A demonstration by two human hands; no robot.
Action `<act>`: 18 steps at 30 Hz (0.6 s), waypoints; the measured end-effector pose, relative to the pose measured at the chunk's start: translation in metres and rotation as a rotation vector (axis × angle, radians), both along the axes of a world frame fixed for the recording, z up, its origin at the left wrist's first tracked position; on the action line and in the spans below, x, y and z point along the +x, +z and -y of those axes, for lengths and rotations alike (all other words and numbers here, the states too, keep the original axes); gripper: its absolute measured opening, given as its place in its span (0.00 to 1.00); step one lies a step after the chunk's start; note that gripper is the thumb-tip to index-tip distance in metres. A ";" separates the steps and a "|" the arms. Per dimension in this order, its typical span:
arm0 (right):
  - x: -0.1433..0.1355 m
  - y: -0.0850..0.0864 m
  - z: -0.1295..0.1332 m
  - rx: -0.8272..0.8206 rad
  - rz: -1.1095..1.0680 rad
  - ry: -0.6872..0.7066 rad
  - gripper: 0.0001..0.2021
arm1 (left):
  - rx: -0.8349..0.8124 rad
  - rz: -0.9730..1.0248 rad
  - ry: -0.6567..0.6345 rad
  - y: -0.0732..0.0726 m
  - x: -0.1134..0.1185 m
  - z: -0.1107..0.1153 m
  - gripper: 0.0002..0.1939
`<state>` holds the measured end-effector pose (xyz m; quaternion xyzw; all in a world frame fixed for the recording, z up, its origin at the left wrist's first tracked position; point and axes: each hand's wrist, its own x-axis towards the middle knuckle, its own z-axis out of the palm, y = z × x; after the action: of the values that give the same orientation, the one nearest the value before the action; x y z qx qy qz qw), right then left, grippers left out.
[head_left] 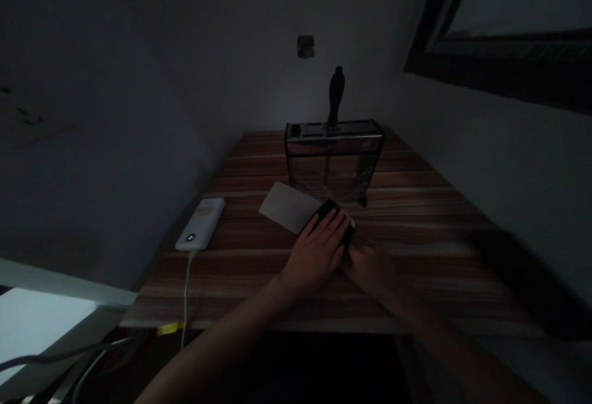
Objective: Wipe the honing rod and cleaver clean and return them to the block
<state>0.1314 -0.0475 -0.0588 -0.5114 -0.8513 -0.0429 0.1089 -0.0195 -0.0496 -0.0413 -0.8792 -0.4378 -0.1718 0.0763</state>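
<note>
A wide pale blade [290, 206], perhaps a cleaver's, lies on the wooden table, pointing to the back left. Its right end meets a black piece [326, 207] that is partly under my left hand [319, 247]. The fingers of my left hand lie flat over the black piece, stretched out and slightly apart. Close on the right, my right hand [370, 265] touches the black piece's near edge; its fingers are curled and too dark to make out. Behind them stands a clear knife block [333, 166] with one black-handled knife [337, 95] upright in it.
A white power bank [201, 224] with a cable [186, 293] lies at the table's left side. The table [250, 256] meets walls at the back and right. A blurred dark object [527, 280] is at the right edge. A yellow tag [167, 329] hangs at the front left.
</note>
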 end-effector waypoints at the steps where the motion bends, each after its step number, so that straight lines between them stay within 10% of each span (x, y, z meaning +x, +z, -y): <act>1: 0.000 0.000 0.000 0.005 0.005 -0.005 0.08 | 0.009 -0.009 0.012 0.001 -0.002 -0.001 0.25; 18: 0.000 -0.005 0.000 0.065 0.022 0.004 0.09 | 0.082 0.035 0.289 0.008 -0.039 -0.025 0.25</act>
<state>0.1316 -0.0474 -0.0635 -0.5056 -0.8516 -0.0759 0.1158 -0.0586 -0.0245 -0.0330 -0.8000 -0.5537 -0.1922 0.1283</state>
